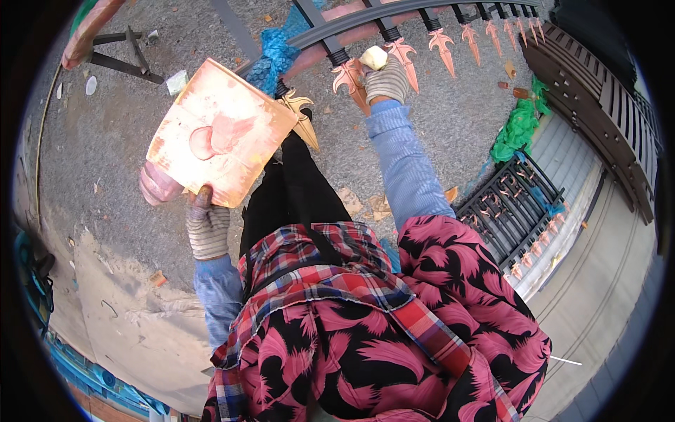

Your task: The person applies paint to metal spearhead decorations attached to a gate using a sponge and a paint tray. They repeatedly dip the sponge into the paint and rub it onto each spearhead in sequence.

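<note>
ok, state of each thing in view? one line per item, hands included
left hand: gloved, gripping the lower edge of the board
board: held up, tilted, smeared with copper-pink paint
right hand: gloved, holding the sponge against a spear tip
sponge: pale, pinched in the fingers
spear tips: coppery pink along the rail
gold spear tip: different colour, beside the board
fence panel: black, lying flat on the ground

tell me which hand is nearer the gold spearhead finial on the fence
Right. The right hand, gripping a small pale sponge, works at a copper finial just right of the gold spearhead finial. The left hand is lower left, holding the paint-smeared board.
</note>
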`<state>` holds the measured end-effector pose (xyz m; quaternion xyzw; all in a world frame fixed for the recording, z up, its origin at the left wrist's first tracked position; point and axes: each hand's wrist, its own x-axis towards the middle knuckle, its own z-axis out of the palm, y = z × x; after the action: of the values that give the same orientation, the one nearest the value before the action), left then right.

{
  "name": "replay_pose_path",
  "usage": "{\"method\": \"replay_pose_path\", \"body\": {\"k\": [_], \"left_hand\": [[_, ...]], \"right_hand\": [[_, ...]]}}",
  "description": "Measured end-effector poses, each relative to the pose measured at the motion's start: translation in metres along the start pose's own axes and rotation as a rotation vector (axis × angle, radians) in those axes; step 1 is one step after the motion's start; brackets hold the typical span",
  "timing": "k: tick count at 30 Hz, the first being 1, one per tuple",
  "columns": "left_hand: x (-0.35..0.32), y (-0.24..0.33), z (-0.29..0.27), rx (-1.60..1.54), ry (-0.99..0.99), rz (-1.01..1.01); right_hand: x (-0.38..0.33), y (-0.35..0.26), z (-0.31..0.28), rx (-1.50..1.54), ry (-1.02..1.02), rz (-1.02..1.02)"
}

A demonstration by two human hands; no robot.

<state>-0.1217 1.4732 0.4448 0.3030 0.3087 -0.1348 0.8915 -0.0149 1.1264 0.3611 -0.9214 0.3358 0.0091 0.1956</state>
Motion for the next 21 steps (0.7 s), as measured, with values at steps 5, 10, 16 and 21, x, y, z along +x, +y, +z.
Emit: {"method": "replay_pose_path", "body": {"k": [5, 10, 16, 21], "left_hand": [[0.000, 0.002, 0.002, 0.008, -0.008, 0.014], [0.002, 0.001, 0.009, 0.026, -0.005, -0.002], [-0.001, 0.003, 0.003, 0.010, 0.011, -0.003], [-0.006, 0.005, -0.002, 0.037, 0.063, 0.057]], "right_hand": [[-0.012, -0.010, -0.009, -0.024, -0.044, -0.022], [-0.044, -0.035, 0.000, -0.259, -0.155, -0.296], [-0.017, -0.013, -0.006, -0.195, -0.029, -0.127], [-0.015, -0.016, -0.010, -0.113, -0.048, -0.105]]}}
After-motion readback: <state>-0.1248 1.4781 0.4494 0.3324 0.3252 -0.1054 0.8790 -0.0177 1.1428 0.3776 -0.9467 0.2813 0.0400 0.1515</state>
